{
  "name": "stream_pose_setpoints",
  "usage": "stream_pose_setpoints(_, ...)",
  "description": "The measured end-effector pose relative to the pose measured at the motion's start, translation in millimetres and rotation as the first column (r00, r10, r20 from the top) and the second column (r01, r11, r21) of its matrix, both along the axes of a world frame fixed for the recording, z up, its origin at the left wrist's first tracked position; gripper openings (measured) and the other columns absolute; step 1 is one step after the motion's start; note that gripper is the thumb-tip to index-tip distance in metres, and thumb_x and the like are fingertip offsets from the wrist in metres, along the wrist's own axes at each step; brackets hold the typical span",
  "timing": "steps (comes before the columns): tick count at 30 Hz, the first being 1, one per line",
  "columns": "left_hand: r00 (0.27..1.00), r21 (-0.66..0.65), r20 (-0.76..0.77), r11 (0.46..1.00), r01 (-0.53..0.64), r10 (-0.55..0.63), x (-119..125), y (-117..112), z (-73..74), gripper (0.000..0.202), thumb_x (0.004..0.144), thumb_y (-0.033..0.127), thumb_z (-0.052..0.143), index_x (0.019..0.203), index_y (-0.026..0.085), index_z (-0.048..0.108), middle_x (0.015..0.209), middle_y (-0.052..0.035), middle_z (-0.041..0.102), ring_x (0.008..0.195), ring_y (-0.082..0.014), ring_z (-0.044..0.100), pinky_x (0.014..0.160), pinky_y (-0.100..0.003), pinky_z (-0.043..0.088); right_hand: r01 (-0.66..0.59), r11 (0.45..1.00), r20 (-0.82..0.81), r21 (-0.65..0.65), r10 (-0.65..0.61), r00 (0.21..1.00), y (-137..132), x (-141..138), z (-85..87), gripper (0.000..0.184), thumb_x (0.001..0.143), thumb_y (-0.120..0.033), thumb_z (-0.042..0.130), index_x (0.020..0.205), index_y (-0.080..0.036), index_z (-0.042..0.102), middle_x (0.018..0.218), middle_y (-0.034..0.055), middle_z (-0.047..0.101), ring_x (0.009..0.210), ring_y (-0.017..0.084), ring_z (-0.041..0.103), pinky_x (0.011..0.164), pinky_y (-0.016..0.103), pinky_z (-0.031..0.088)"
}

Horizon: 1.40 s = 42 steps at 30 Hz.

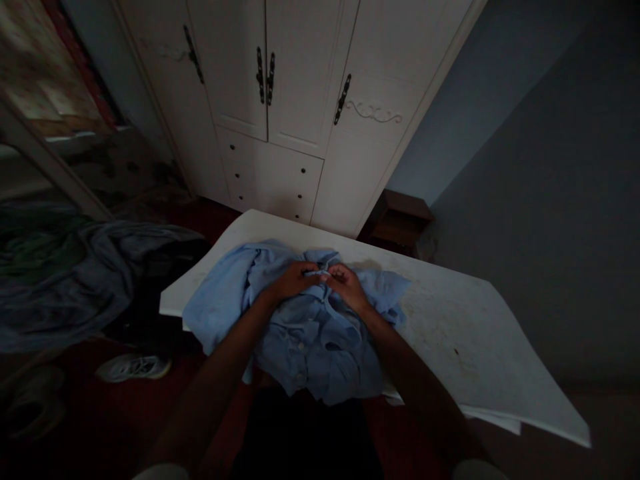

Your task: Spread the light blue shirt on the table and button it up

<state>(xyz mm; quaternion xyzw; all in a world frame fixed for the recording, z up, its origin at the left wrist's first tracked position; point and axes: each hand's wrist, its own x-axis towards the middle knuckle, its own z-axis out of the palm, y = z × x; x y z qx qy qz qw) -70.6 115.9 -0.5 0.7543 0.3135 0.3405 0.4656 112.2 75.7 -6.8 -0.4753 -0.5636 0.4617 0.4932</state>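
A light blue button-up shirt (310, 333) lies crumpled over the near edge of a white board-like table (450, 320), part of it hanging down toward me. My left hand (296, 279) pinches the shirt near its collar. Close beside it, my right hand (346, 283) has its fingers closed on the same stretch of cloth, the fingertips of both hands almost meeting. Small pale buttons show on the shirt's front below the hands. The exact bit of fabric between the fingertips is too small to make out.
Behind the table stands a white wardrobe (280, 153) with dark handles. Grey and green clothes (90, 267) are heaped at the left. A shoe (134, 367) rests on the red floor. A small brown wooden cabinet (403, 217) is by the wall.
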Motion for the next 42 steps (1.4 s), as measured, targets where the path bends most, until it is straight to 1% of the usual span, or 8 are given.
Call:
stream_pose_setpoints(6,0.996,0.096,-0.085,0.995,-0.006,0.014,-1,3,-5.4,0.026,0.081,0.04,0.058,0.076,0.015,0.065,0.069,0.0024,0.059,0.069,-0.0134,0.054,0.066,-0.023,0.04,-0.048,0.968,0.41,0.245,-0.059,0.91,-6,6,4.4,0.02,0.085,-0.037,0.061,0.091,-0.021,0.07,0.082,0.0024,0.07,0.071,0.016,0.061,0.069,0.027,0.046)
stream_pose_setpoints(13,0.989,0.15,-0.146,0.989,-0.003,0.025,-2,4,-7.3,0.022,0.078,0.035,0.057,0.069,0.015,0.062,0.062,0.004,0.053,0.064,-0.0124,0.05,0.064,-0.024,0.038,-0.03,0.949,0.666,0.314,-0.198,0.72,-9,-2,9.0,0.014,0.08,-0.024,0.059,0.082,-0.023,0.073,0.066,0.0001,0.068,0.058,0.015,0.056,0.06,0.024,0.04)
stream_pose_setpoints(17,0.983,0.101,-0.181,0.994,0.038,-0.019,-4,5,-2.4,0.022,0.077,0.033,0.053,0.067,0.016,0.059,0.061,0.0046,0.049,0.063,-0.0118,0.048,0.06,-0.023,0.035,0.004,0.954,0.674,0.3,-0.215,0.707,-10,-8,7.5,0.015,0.079,-0.025,0.058,0.079,-0.023,0.073,0.063,-0.0007,0.066,0.056,0.015,0.056,0.056,0.023,0.037)
stream_pose_setpoints(22,0.988,0.063,-0.144,0.995,0.073,-0.063,-4,5,3.1,0.022,0.075,0.035,0.05,0.065,0.016,0.056,0.062,0.0046,0.047,0.063,-0.0117,0.046,0.06,-0.023,0.034,-0.011,0.968,0.596,0.249,-0.144,0.79,-10,-7,7.9,0.018,0.079,-0.024,0.056,0.076,-0.02,0.074,0.06,-0.0019,0.062,0.055,0.014,0.054,0.056,0.023,0.036)
stream_pose_setpoints(26,0.99,-0.015,-0.112,0.997,0.081,-0.082,-3,6,1.8,0.021,0.071,0.035,0.05,0.057,0.018,0.048,0.058,0.0045,0.042,0.063,-0.0128,0.043,0.061,-0.025,0.034,-0.142,0.958,0.555,0.251,-0.022,0.832,-8,1,8.2,0.018,0.08,-0.026,0.057,0.078,-0.02,0.075,0.062,-0.0031,0.063,0.056,0.013,0.054,0.057,0.022,0.037)
stream_pose_setpoints(30,0.995,-0.059,-0.04,0.995,0.086,-0.088,-2,8,-0.4,0.017,0.066,0.031,0.049,0.055,0.02,0.044,0.059,0.0032,0.043,0.066,-0.0149,0.044,0.067,-0.027,0.038,-0.293,0.912,0.567,0.287,0.085,0.819,-5,7,7.8,0.022,0.086,-0.031,0.056,0.088,-0.022,0.076,0.075,0.0003,0.069,0.067,0.015,0.06,0.066,0.025,0.044)
stream_pose_setpoints(36,0.998,-0.111,0.0,0.992,0.064,-0.064,-6,8,5.0,0.012,0.065,0.032,0.044,0.061,0.021,0.04,0.066,0.0022,0.045,0.068,-0.0156,0.044,0.069,-0.029,0.041,-0.268,0.855,0.613,0.444,-0.072,0.787,-6,4,4.8,0.025,0.094,-0.035,0.055,0.105,-0.025,0.075,0.086,0.0056,0.069,0.079,0.018,0.063,0.077,0.03,0.05)
stream_pose_setpoints(42,0.997,-0.183,0.015,0.98,0.083,-0.081,-8,6,9.1,0.015,0.066,0.035,0.047,0.064,0.021,0.043,0.067,0.0031,0.045,0.069,-0.015,0.044,0.069,-0.028,0.041,-0.335,0.773,0.606,0.539,-0.079,0.792,-6,3,3.3,0.027,0.098,-0.03,0.05,0.115,-0.027,0.07,0.106,0.0058,0.068,0.095,0.017,0.064,0.085,0.03,0.052)
